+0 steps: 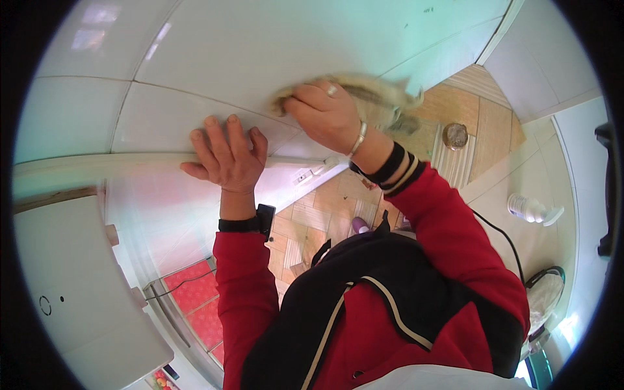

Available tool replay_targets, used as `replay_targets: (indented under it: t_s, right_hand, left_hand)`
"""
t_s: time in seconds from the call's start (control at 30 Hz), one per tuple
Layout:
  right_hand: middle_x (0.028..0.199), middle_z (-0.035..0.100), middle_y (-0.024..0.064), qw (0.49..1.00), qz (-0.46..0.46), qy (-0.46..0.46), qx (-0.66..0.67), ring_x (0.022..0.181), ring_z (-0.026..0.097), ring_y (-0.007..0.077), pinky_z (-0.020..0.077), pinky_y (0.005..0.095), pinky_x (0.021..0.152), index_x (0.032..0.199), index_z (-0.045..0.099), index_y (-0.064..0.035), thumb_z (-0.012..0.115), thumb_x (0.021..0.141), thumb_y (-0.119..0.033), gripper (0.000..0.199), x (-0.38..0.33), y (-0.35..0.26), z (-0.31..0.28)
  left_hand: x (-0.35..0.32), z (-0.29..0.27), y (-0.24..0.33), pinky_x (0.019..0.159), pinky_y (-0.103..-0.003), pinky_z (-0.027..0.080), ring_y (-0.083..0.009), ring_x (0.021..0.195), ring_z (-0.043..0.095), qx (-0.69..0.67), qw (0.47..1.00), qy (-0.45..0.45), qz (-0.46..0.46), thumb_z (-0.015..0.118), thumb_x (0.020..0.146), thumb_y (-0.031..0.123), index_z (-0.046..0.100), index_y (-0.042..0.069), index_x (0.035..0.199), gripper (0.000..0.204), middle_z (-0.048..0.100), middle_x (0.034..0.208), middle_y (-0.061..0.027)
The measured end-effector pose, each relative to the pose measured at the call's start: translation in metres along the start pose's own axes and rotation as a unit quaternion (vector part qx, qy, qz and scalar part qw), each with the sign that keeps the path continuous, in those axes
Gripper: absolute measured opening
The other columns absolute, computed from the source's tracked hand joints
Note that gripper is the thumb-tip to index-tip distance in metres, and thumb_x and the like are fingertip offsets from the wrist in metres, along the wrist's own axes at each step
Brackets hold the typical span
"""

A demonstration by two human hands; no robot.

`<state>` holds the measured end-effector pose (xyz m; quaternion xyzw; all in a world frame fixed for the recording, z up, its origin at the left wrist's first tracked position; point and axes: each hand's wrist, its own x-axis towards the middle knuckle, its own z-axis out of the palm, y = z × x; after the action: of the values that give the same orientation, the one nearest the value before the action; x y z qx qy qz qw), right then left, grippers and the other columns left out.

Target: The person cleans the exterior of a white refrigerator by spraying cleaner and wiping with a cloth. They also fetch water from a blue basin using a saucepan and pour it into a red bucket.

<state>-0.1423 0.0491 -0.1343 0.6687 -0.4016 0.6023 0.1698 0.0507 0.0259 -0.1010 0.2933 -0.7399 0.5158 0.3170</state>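
Note:
My right hand (pixel 328 117) is closed on a beige, dirt-stained cloth (pixel 372 90) and presses it against the white tiled wall (pixel 214 55). The cloth's far end is smeared by motion. A bracelet and a ring show on that hand. Lower and to the left, my left hand (pixel 229 155) rests on the wall with its fingers spread, by the tiles' lower edge, and holds nothing. A dark watch sits on the left wrist.
A white spray bottle (pixel 526 208) and a small round brown object (pixel 455 136) are to the right. A black cord (pixel 504 237) runs by my right arm. A white box-like unit (pixel 84 286) stands at the left. Wood-patterned flooring (pixel 318 214) shows below.

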Motion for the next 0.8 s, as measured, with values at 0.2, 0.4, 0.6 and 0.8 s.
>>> replay_targets:
  t_s: [0.2, 0.4, 0.6, 0.8]
  right_hand:
    - [0.076, 0.055, 0.0068, 0.996, 0.078, 0.033, -0.006, 0.065, 0.054, 0.0227, 0.0442, 0.0307, 0.054, 0.077, 0.058, -0.0075, 0.06, 0.064, -0.002, 0.015, -0.011, 0.014, -0.006]
    - [0.068, 0.048, 0.0054, 0.989, 0.036, 0.135, -0.049, 0.061, 0.052, 0.022, 0.0427, 0.031, 0.051, 0.075, 0.053, -0.0106, 0.056, 0.066, -0.01, 0.009, 0.044, 0.001, -0.001]
    - [0.077, 0.053, 0.0072, 0.993, 0.089, -0.007, 0.074, 0.067, 0.054, 0.0237, 0.0449, 0.0329, 0.053, 0.078, 0.055, -0.0084, 0.056, 0.068, -0.008, 0.01, -0.041, -0.002, 0.022]
    - [0.08, 0.053, 0.0131, 0.896, 0.381, 0.213, -0.086, 0.072, 0.054, 0.0293, 0.0449, 0.0369, 0.059, 0.088, 0.052, -0.004, 0.055, 0.075, -0.009, 0.015, -0.086, 0.063, -0.004]
  left_hand:
    - [-0.001, -0.004, 0.0, 0.101, -0.051, 0.001, -0.0343, 0.109, 0.044, 0.011, 0.999, -0.033, -0.013, 0.052, 0.075, 0.034, 0.054, 0.012, 0.104, 0.036, 0.049, 0.118, -0.0142]
    - [-0.004, -0.003, 0.003, 0.103, -0.051, -0.002, -0.0342, 0.106, 0.046, 0.019, 0.998, -0.046, -0.037, 0.05, 0.075, 0.032, 0.055, 0.012, 0.1, 0.032, 0.053, 0.112, -0.0132]
    - [-0.004, -0.002, 0.0, 0.104, -0.05, -0.002, -0.0355, 0.114, 0.04, 0.025, 0.999, -0.023, -0.003, 0.049, 0.08, 0.036, 0.053, 0.009, 0.105, 0.038, 0.048, 0.119, -0.0162]
    - [-0.005, 0.001, -0.001, 0.104, -0.049, -0.003, -0.0357, 0.12, 0.034, 0.024, 1.0, -0.007, 0.012, 0.049, 0.079, 0.035, 0.052, 0.007, 0.106, 0.038, 0.047, 0.12, -0.0181]
